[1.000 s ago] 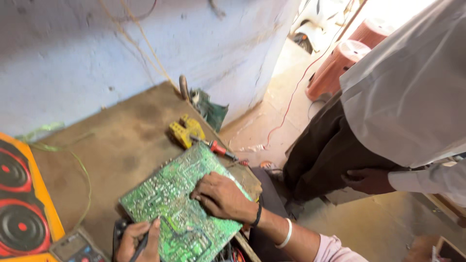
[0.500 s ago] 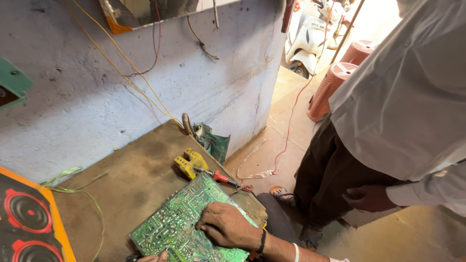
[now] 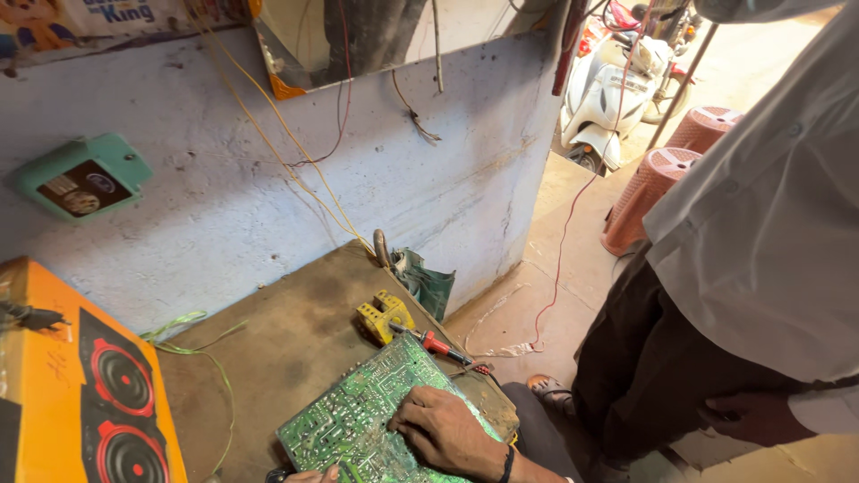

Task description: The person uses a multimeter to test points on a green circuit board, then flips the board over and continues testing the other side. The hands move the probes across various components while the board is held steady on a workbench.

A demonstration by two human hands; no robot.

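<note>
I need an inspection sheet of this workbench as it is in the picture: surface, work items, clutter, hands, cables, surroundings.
Surface: brown worn workbench, stained.
Job's things: green circuit board lying flat at the near edge.
Clutter: yellow part, red-handled tool, orange speaker box.
Hands: right hand flat on the board; left hand barely in view at the bottom edge.
Cables: yellow wires down the wall; red wire to the floor.
Surroundings: standing person, scooter, stools.

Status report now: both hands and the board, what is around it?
Right hand flat on green circuit board. Left hand only at frame edge, grip unclear. Yellow tool and red-handled tool lie just beyond the board; another person stands close.
</note>
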